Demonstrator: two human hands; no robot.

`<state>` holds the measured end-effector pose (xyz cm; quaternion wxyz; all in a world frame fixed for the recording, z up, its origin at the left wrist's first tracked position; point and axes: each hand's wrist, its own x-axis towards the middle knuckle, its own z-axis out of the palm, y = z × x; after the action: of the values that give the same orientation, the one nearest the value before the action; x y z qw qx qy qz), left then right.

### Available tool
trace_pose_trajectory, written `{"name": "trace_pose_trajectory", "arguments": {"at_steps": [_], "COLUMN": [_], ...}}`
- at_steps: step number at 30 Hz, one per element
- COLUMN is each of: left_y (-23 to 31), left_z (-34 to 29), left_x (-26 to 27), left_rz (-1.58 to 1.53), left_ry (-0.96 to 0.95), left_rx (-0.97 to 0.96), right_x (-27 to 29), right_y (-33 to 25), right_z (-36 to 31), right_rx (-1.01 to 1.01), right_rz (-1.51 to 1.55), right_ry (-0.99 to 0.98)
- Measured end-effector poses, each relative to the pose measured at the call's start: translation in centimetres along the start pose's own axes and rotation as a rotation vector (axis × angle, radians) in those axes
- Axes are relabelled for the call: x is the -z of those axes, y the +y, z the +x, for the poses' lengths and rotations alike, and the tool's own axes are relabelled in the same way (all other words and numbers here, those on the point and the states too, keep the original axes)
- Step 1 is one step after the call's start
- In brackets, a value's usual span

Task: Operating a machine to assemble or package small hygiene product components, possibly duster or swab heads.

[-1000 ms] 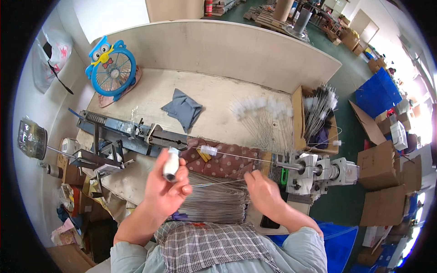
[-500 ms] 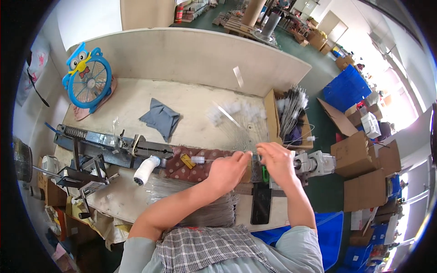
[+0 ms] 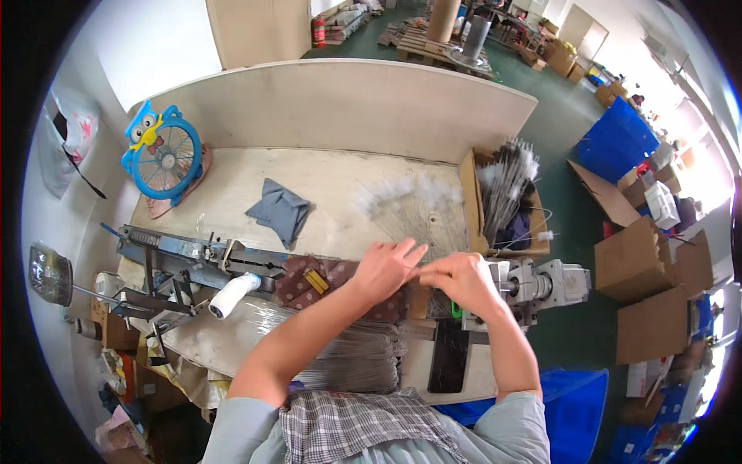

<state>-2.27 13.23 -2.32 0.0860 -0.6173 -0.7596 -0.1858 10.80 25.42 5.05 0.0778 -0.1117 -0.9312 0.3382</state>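
My left hand (image 3: 386,271) is over the front middle of the bench, its fingers bent toward my right hand. My right hand (image 3: 464,281) is closed in a pinch, its fingertips almost meeting the left ones. Anything between the fingers is too small or hidden to make out. Just beyond the hands lie several thin wire brushes (image 3: 410,198) with white bristle heads pointing away from me. Below my left forearm rests a thick bundle of bare wires (image 3: 352,359). A brown dotted cloth pad (image 3: 297,288) with a yellow block (image 3: 315,280) on it lies beside my left hand.
A metal machine (image 3: 541,286) stands right of my right hand, a phone (image 3: 448,356) in front of it. A cardboard box (image 3: 473,197) holds more brushes. Leftward are a grey cloth (image 3: 280,213), a white-wrapped handle (image 3: 233,295), a metal jig (image 3: 166,263) and a blue fan (image 3: 164,158).
The white-headed brush that stretched left from my left hand over the pad no longer shows there. My right hand has turned inward, its fingertips closer to the left ones. The whole view has shifted slightly.
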Motion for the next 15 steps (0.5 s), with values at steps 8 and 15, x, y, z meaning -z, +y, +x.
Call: {"name": "trace_pose_trajectory", "arguments": {"at_steps": [8,15], "left_y": [-0.9,-2.1], "left_z": [-16.5,-20.1], "left_x": [8.7,10.3], "left_rz": [-0.491,-1.243], "left_ry": [0.272,0.485], "left_rx": [0.642,1.158], "right_x": [-2.9,-11.8], "right_y": [-4.5,-10.0], "right_z": [4.6,8.5], "right_rx": [0.368,0.493], "right_rz": [-0.078,-0.136], "right_ry": [-0.119,-0.063]}}
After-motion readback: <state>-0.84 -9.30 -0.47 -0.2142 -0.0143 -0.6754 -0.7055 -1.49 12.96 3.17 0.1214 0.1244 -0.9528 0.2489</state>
